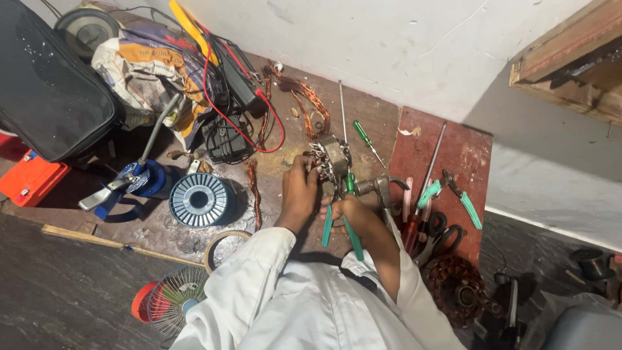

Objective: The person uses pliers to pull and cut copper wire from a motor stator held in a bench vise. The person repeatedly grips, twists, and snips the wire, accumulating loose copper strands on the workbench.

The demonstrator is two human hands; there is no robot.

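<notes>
pliers work on a small motor stator, mid-step

left hand [299, 191] is closing around and steadying the small motor stator [332, 159] on the worn brown worktop [162, 227], while the right hand [353, 214] is gripping the green-handled pliers [340, 230] with their nose up at the stator's windings; judging by this, the winding is being pulled or trimmed, and the next move is calling for a firm hold and a careful tug. loose copper wire [304, 97], a grey wire spool [202, 199], a green screwdriver [364, 137] and scissors [435, 232] are lying around, under a white wall [389, 45].
</notes>
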